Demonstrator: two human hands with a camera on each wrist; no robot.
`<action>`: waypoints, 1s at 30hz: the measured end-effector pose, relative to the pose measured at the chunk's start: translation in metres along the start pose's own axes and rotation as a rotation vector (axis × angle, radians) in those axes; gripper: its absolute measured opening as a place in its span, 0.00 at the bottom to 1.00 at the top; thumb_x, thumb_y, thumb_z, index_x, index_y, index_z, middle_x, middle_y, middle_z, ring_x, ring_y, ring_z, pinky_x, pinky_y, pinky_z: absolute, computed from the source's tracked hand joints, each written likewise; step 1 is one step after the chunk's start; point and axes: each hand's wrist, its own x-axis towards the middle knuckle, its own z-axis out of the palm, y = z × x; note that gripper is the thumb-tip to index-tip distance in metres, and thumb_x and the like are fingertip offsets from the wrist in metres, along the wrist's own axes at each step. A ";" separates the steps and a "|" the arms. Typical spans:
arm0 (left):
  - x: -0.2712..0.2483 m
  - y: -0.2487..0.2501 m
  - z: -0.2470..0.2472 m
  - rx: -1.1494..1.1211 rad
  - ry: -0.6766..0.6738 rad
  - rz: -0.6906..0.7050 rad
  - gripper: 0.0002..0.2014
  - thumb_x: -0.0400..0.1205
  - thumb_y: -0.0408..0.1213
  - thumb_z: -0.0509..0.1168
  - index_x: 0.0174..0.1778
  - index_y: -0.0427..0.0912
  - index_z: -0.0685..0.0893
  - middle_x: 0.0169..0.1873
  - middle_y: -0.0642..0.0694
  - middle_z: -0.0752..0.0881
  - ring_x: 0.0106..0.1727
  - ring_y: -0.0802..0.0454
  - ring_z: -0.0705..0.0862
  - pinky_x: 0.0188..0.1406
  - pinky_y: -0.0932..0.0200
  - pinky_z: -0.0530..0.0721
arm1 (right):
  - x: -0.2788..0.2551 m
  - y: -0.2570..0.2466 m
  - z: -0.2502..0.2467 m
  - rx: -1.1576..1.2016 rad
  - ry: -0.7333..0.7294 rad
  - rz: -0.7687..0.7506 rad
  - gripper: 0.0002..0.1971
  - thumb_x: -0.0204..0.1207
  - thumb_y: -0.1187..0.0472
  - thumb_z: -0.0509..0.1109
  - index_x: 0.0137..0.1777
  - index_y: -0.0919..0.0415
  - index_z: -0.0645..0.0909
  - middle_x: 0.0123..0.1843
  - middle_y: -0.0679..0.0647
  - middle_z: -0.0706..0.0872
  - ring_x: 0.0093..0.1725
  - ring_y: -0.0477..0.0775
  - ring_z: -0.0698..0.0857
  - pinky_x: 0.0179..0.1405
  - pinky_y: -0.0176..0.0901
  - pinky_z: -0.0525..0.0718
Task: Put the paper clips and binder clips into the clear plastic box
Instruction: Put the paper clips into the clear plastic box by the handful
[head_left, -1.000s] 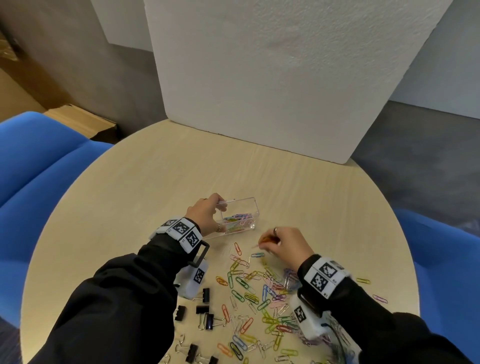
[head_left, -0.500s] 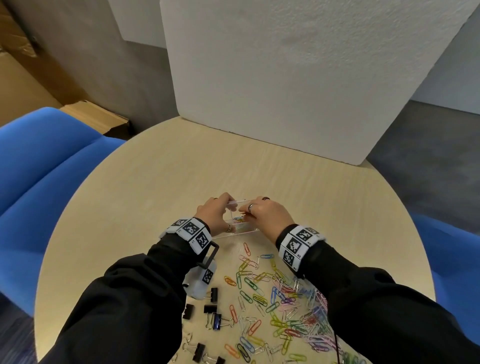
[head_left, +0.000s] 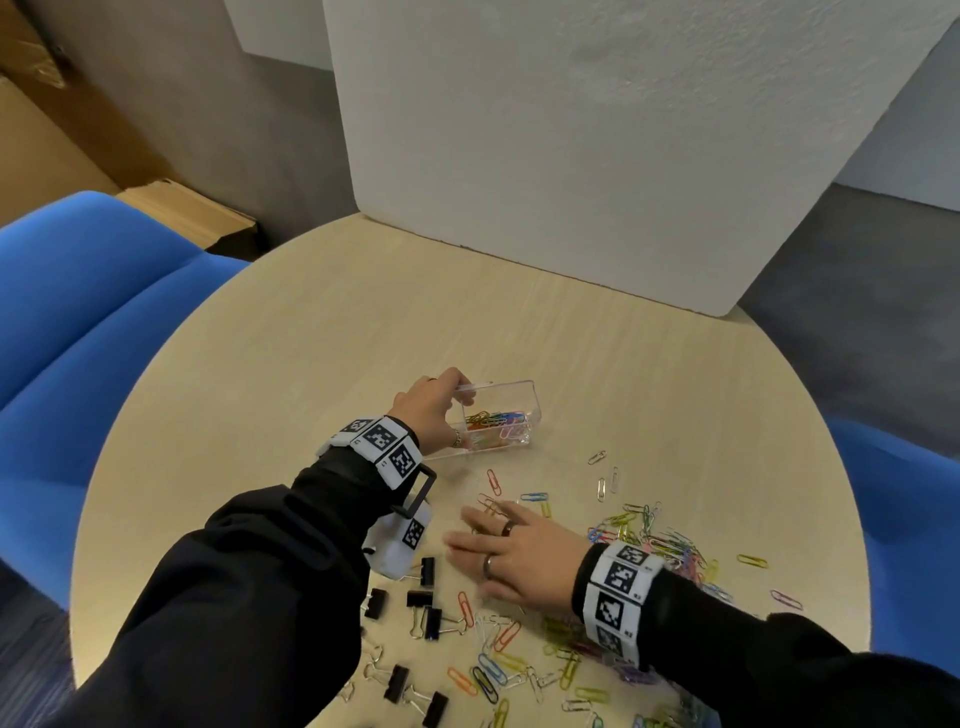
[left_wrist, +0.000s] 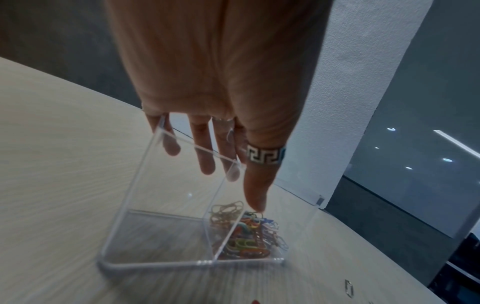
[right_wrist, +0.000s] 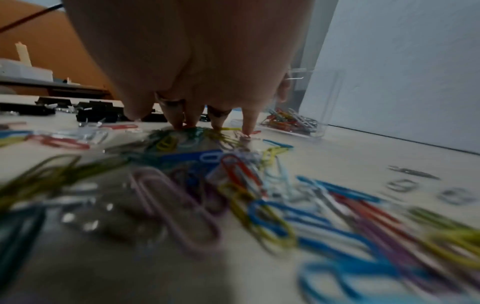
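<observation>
The clear plastic box (head_left: 524, 402) stands on the round table with several coloured paper clips (head_left: 493, 422) in its right part. My left hand (head_left: 441, 410) grips the box's left end, fingers over the far wall and thumb on the near side; the left wrist view shows the box (left_wrist: 155, 205) and the hand (left_wrist: 221, 164). My right hand (head_left: 488, 545) lies flat with spread fingers on loose paper clips (head_left: 649, 535) in front of the box. Its fingertips (right_wrist: 179, 123) touch the clips. Black binder clips (head_left: 426, 613) lie near my left forearm.
A large white foam board (head_left: 597, 156) stands along the table's far edge. Blue chairs (head_left: 78, 322) flank the table on both sides. More paper clips (head_left: 498, 670) spread toward the table's near edge.
My right hand has left the box and come back toward me onto the loose clips, fingers now spread flat. The left hand has kept its hold on the box.
</observation>
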 end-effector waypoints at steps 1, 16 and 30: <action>0.000 0.000 0.000 0.000 0.001 -0.001 0.24 0.73 0.38 0.75 0.61 0.45 0.73 0.62 0.53 0.81 0.64 0.49 0.75 0.66 0.46 0.71 | -0.005 0.001 0.006 -0.019 -0.024 0.015 0.25 0.78 0.45 0.46 0.65 0.48 0.79 0.70 0.43 0.79 0.68 0.53 0.80 0.57 0.57 0.83; -0.001 0.003 0.001 0.015 0.008 -0.014 0.25 0.71 0.38 0.76 0.61 0.45 0.73 0.62 0.53 0.81 0.62 0.48 0.76 0.65 0.44 0.74 | -0.009 0.027 -0.020 0.127 -0.137 0.356 0.29 0.84 0.46 0.45 0.82 0.56 0.45 0.84 0.50 0.44 0.82 0.51 0.45 0.80 0.50 0.50; 0.000 0.000 0.002 0.015 0.014 -0.011 0.24 0.72 0.38 0.75 0.61 0.46 0.73 0.62 0.54 0.81 0.62 0.48 0.76 0.65 0.44 0.74 | -0.050 0.078 -0.007 0.538 0.279 1.062 0.21 0.79 0.46 0.59 0.64 0.58 0.76 0.66 0.54 0.73 0.69 0.55 0.68 0.69 0.52 0.70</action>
